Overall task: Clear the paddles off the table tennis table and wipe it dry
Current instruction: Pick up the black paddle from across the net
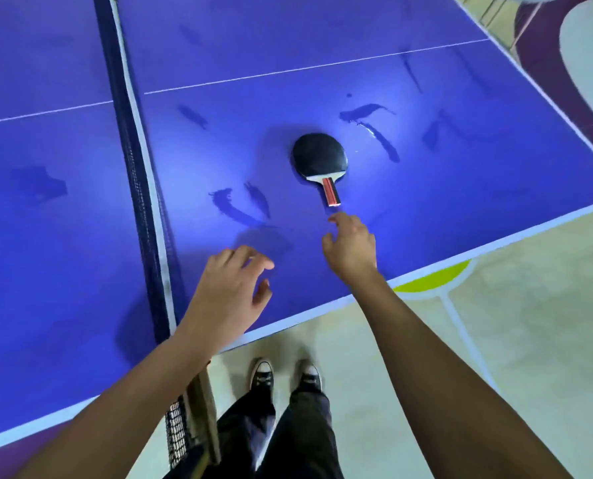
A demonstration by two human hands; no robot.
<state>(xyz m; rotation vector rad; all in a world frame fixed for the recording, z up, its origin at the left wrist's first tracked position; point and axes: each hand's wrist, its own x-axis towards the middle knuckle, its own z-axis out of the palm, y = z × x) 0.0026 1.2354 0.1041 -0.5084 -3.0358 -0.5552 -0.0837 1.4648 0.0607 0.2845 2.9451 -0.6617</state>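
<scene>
A black paddle (319, 157) lies flat on the wet blue worktop (426, 209), handle pointing toward the person. The right hand (350, 247) is just beside the handle's end, fingers loose and empty; I cannot tell if they touch it. The left hand (231, 288) is spread and empty near the net (139, 202).

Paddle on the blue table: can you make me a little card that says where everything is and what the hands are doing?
paddle: black face up, lying flat, red handle pointing toward the near edge
table: blue, with dark wet streaks around the paddle
net: left of the paddle
right hand: empty, reaching for the handle, fingertip just short of it
left hand: empty, fingers loose, over the table
wiping: table wet; no cloth in view
</scene>
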